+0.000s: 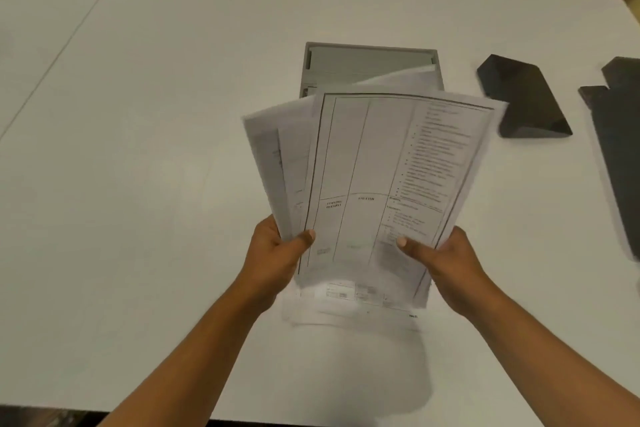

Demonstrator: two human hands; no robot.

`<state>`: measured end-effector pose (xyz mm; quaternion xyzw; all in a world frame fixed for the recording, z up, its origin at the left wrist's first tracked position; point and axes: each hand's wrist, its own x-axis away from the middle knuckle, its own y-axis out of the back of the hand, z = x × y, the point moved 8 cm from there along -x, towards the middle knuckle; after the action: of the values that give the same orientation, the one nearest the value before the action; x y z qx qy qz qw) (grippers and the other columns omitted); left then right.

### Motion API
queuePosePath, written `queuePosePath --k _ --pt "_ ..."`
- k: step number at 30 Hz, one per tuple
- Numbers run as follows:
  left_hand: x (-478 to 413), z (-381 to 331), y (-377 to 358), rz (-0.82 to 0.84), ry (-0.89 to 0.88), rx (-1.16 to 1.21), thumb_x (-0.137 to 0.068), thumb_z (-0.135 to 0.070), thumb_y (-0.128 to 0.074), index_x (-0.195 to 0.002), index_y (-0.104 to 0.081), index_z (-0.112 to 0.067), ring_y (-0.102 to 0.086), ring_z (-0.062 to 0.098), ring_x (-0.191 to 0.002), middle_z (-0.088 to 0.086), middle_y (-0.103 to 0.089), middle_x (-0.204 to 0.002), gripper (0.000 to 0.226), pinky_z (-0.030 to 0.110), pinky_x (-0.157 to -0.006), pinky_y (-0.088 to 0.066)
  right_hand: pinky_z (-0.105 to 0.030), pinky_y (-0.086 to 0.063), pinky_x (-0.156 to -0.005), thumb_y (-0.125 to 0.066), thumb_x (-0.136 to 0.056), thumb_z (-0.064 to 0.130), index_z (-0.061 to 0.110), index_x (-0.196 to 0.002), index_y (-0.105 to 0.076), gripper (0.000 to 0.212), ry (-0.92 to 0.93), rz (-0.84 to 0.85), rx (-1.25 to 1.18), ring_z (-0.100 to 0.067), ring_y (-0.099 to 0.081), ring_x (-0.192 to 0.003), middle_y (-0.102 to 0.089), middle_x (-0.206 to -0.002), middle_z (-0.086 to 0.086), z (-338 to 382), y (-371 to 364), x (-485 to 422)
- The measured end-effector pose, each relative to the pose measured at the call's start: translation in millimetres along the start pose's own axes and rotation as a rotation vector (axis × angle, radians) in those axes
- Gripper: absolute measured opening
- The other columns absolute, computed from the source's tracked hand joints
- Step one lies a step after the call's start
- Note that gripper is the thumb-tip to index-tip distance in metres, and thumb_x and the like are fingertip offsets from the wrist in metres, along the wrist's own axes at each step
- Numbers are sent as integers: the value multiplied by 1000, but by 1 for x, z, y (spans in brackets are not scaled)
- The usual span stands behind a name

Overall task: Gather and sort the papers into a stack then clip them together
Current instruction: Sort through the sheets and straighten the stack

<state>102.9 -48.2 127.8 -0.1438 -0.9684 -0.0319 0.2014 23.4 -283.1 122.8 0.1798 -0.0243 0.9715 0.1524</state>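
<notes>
Both hands, left and right, pinch the papers by their bottom edge, up off the worktop. Sheets fan out unevenly. Best to loosen the hold and tap the edges down until they line up.

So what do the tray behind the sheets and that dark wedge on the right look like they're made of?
The tray: probably matte grey plastic, going by its moulded rim. The dark wedge: smooth, hard, slightly glossy, with a soft sheen on its faces; plastic or coated wood, I can't tell which.

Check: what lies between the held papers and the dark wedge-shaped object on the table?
Head view: only bare white table separates the papers from the dark wedge.
</notes>
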Motion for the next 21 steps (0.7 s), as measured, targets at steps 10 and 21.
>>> queuePosePath --k 10,21 --pt "-10 -22 -10 -53 -232 -1 -81 -12 -76 -100 -69 -31 -72 10 -91 -11 -75 -95 28 20 -69 -59 -29 -60 -79 -78 -71 19 38 -103 -67 39 171 5 63 -12 -71 -102 -76 -105 7 30 -5 -9" --pt "-12 -15 -7 -20 -198 -39 -82 -28 -70 -92 -71 -29 -75 17 -85 -2 -77 -91 10 28 -70 -62 -22 -60 -78 -63 -92 15 18 -112 -71 22 29 -36 112 -2 -74 -86 -78 -100 4 -5 8 -6"
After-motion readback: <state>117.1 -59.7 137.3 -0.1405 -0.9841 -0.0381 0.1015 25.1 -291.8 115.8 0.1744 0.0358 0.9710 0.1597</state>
